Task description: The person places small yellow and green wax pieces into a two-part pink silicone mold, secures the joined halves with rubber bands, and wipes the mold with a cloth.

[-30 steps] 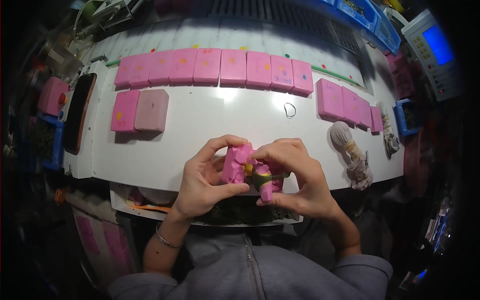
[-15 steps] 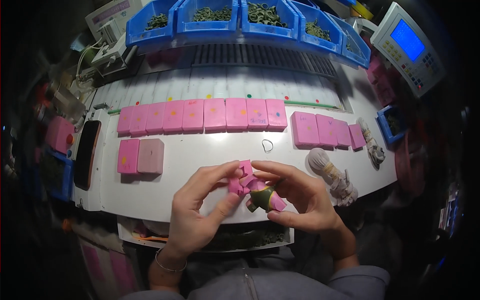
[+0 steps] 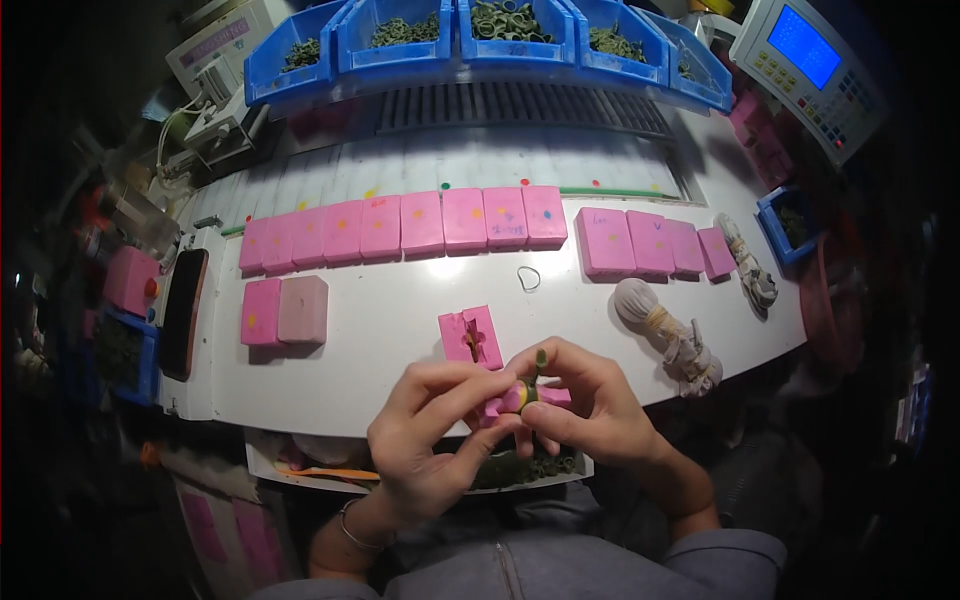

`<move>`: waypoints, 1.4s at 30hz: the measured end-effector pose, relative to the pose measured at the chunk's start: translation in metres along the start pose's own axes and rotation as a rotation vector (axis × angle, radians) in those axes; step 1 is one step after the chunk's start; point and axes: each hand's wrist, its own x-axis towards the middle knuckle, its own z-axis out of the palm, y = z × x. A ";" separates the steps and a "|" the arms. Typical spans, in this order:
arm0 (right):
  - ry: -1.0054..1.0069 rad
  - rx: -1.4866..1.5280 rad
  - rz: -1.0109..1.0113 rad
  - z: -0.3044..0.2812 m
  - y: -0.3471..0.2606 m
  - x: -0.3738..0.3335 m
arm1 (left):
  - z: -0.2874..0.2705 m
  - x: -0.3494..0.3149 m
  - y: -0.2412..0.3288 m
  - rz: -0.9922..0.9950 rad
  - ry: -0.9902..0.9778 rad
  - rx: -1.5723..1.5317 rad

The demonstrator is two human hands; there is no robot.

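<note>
My left hand (image 3: pixel 432 428) and my right hand (image 3: pixel 585 400) meet at the near edge of the white table (image 3: pixel 400 330). Between their fingertips they pinch a pink mould half (image 3: pixel 515 398) with a small yellow-green piece (image 3: pixel 530 390) in it. A thin green stem sticks up from that piece. The other pink mould half (image 3: pixel 470 336) lies open on the table just beyond my fingers, its hollow facing up.
A row of pink blocks (image 3: pixel 420 222) runs across the table, with more pink blocks (image 3: pixel 650 243) to the right and two blocks (image 3: pixel 284 311) at left. A rubber band (image 3: pixel 528 278), a cloth bundle (image 3: pixel 665 330), a dark phone (image 3: pixel 183 313), blue bins (image 3: pixel 480 30) and a keypad device (image 3: pixel 810 60) surround them.
The closed pink mould in my hands has come apart: one half now lies on the table, the other stays in my fingers. The view has tilted up toward the bins.
</note>
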 end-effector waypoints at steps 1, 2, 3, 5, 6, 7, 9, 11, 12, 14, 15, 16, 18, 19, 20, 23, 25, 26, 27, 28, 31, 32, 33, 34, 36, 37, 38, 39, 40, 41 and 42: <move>-0.036 0.044 0.044 -0.001 0.002 0.000 | -0.001 -0.002 0.001 -0.011 -0.024 -0.002; -0.039 0.054 -0.005 0.002 0.006 0.001 | 0.000 -0.003 0.001 -0.001 -0.046 0.024; -0.041 0.051 -0.004 0.002 0.008 0.000 | -0.001 -0.004 0.003 0.024 -0.072 0.044; -0.024 0.083 0.043 0.004 0.012 -0.002 | 0.000 -0.005 0.007 0.041 -0.074 0.076; -0.004 0.061 0.019 0.004 0.014 -0.002 | 0.001 -0.005 0.007 0.053 -0.084 0.070; 0.022 0.038 -0.059 0.001 0.022 -0.003 | 0.003 -0.004 0.006 0.064 -0.097 0.062; 0.008 0.089 -0.045 0.000 0.024 -0.006 | 0.000 -0.003 0.010 0.061 -0.175 0.127; 0.065 0.120 0.000 -0.002 0.033 -0.008 | -0.001 -0.004 0.006 0.076 -0.235 0.201; 0.058 0.135 0.020 -0.001 0.035 -0.008 | -0.004 -0.003 0.006 0.078 -0.275 0.194; -0.020 0.299 0.097 -0.001 0.032 -0.010 | -0.004 -0.005 0.007 0.015 -0.320 0.124; -0.050 0.357 0.129 0.000 0.031 -0.010 | -0.004 -0.006 0.007 -0.010 -0.345 0.091; -0.057 0.351 0.123 -0.001 0.032 -0.010 | -0.004 -0.006 0.005 -0.003 -0.340 0.097; -0.044 0.406 0.163 -0.003 0.034 -0.012 | -0.003 -0.007 0.002 -0.020 -0.358 -0.049; -0.052 0.404 0.162 -0.002 0.034 -0.012 | -0.002 -0.009 0.002 -0.019 -0.353 -0.043; -0.066 0.443 0.154 0.000 0.034 -0.012 | -0.002 -0.011 0.002 0.006 -0.314 -0.070; -0.115 0.507 0.151 0.004 0.026 -0.015 | -0.006 -0.014 0.007 0.022 -0.317 -0.119; 0.107 0.256 0.185 0.011 0.023 -0.017 | -0.008 -0.014 0.010 0.120 -0.329 -0.096; 0.064 0.238 0.158 0.012 0.021 -0.017 | -0.007 -0.013 0.011 0.162 -0.302 -0.097; 0.064 0.239 0.161 0.012 0.022 -0.017 | -0.008 -0.014 0.010 0.159 -0.302 -0.097; 0.073 0.245 0.142 0.012 0.024 -0.018 | -0.007 -0.016 0.009 0.176 -0.283 -0.087; 0.063 0.270 0.057 0.014 0.032 -0.022 | -0.001 -0.024 -0.001 0.246 -0.224 -0.095; 0.045 0.287 -0.013 0.015 0.034 -0.023 | 0.000 -0.027 -0.003 0.300 -0.184 -0.111; 0.047 0.289 -0.010 0.017 0.035 -0.026 | 0.001 -0.031 -0.002 0.296 -0.185 -0.113; 0.048 0.300 -0.030 0.018 0.035 -0.029 | 0.001 -0.033 0.000 0.293 -0.162 -0.126; 0.046 0.331 -0.036 0.025 0.032 -0.034 | 0.001 -0.036 0.007 0.249 -0.136 -0.190; 0.056 0.333 -0.033 0.025 0.033 -0.035 | 0.002 -0.036 0.007 0.244 -0.140 -0.197; 0.074 0.312 -0.043 0.024 0.035 -0.036 | 0.002 -0.038 0.008 0.211 -0.127 -0.210; 0.094 0.293 -0.051 0.024 0.037 -0.037 | 0.003 -0.039 0.008 0.174 -0.115 -0.224; 0.116 0.286 -0.005 0.026 0.032 -0.035 | 0.003 -0.035 0.009 0.154 -0.101 -0.240; 0.142 0.284 0.050 0.030 0.027 -0.033 | -0.002 -0.032 0.014 0.059 -0.144 -0.179; 0.019 0.383 0.006 0.019 0.038 -0.030 | -0.005 -0.030 0.012 0.051 -0.136 -0.142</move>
